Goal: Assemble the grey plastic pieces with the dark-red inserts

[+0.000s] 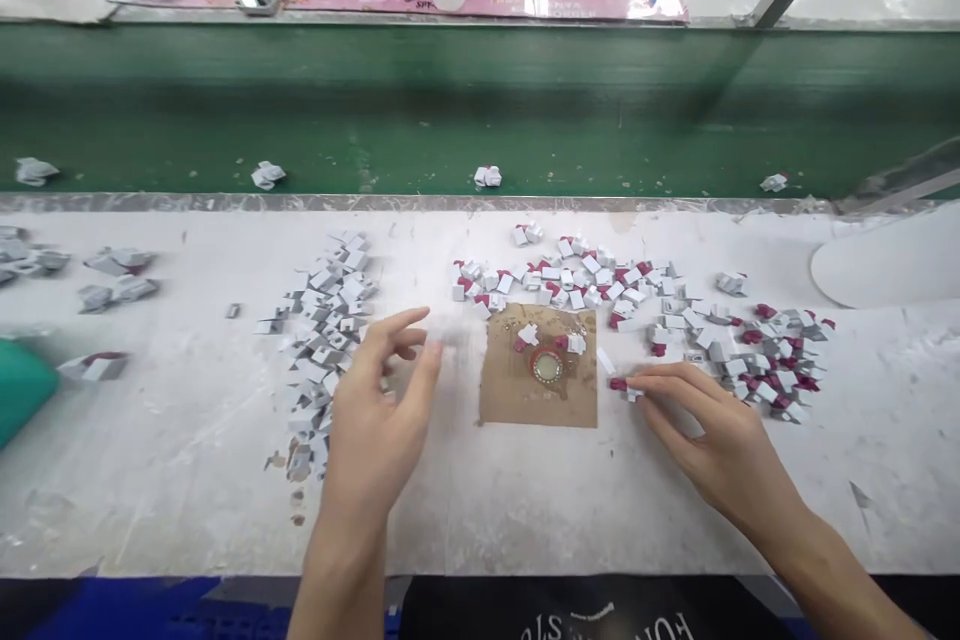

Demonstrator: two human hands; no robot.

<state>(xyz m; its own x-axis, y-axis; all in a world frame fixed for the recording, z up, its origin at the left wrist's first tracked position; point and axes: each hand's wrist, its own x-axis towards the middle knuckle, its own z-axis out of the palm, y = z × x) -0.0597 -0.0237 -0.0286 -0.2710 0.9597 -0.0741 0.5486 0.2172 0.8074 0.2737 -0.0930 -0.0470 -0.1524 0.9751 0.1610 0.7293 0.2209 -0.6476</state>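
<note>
My right hand (pixel 716 430) pinches a small grey-and-dark-red plastic part (pixel 618 384) between thumb and fingertips, just off the right edge of a brown cardboard square (pixel 506 402). My left hand (pixel 375 420) hovers left of the cardboard, thumb and fingers apart, with nothing between them. Beside and partly behind it runs a pile of grey plastic parts (pixel 330 305). On the cardboard lie a small round red-rimmed dish (pixel 547 366) and two grey-and-red parts (pixel 572 344). A heap of grey-and-red parts (pixel 780 360) sits to the right of my right hand.
More grey-and-red parts (pixel 592 280) are scattered behind the cardboard. Beyond the table's far edge stretches a green belt (pixel 420 100) carrying several spaced part clusters (pixel 487 176). A white round object (pixel 892 255) stands at right. Loose parts (pixel 116 288) and a green object (pixel 22 388) are at left.
</note>
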